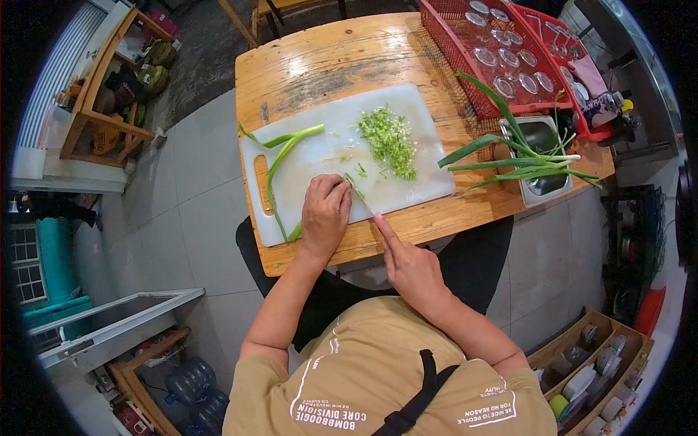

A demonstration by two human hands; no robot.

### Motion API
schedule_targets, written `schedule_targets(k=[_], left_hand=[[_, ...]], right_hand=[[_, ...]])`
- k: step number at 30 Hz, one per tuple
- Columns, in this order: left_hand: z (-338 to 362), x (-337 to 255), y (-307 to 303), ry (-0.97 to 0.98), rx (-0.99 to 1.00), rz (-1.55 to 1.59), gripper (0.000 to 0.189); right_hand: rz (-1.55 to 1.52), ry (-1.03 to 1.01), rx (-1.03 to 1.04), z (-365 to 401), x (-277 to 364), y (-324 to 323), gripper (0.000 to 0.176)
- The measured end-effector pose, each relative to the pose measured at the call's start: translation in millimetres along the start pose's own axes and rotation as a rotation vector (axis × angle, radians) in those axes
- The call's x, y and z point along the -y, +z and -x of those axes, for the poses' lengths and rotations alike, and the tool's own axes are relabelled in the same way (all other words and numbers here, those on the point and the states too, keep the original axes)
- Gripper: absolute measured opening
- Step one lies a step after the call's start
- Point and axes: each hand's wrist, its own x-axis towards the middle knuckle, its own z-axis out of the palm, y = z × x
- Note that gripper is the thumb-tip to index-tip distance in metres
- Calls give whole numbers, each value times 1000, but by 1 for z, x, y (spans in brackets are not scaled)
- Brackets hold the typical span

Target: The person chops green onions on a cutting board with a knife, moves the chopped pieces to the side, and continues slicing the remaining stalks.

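While my left fingers [331, 190] are pinning the scallion [270, 182], my right fingers [385, 229] are gripping the knife [366, 206] crosswise just right of them.

Head view, apparently straight above cutting board [313, 163].

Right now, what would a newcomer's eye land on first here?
The white cutting board at the centre of the wooden table, with a bright heap of chopped green onion on it. At its near edge the left hand pins a green onion stalk while the right hand holds a knife to it. At right, whole green onions fan out of a steel tub, beside red racks of glasses.
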Motion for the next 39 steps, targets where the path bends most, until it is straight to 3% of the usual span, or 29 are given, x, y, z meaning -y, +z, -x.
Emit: schedule_targets(k=[11, 19, 39], left_hand=[[2, 5, -5, 69, 16, -42, 16], [3, 5, -3, 84, 13, -43, 19], [3, 4, -4, 72, 12, -23, 18]], right_hand=[[115, -2, 3, -14, 3, 10, 69], [-45, 15, -23, 2, 0, -2, 67], [-101, 21, 27, 2, 6, -8, 65]])
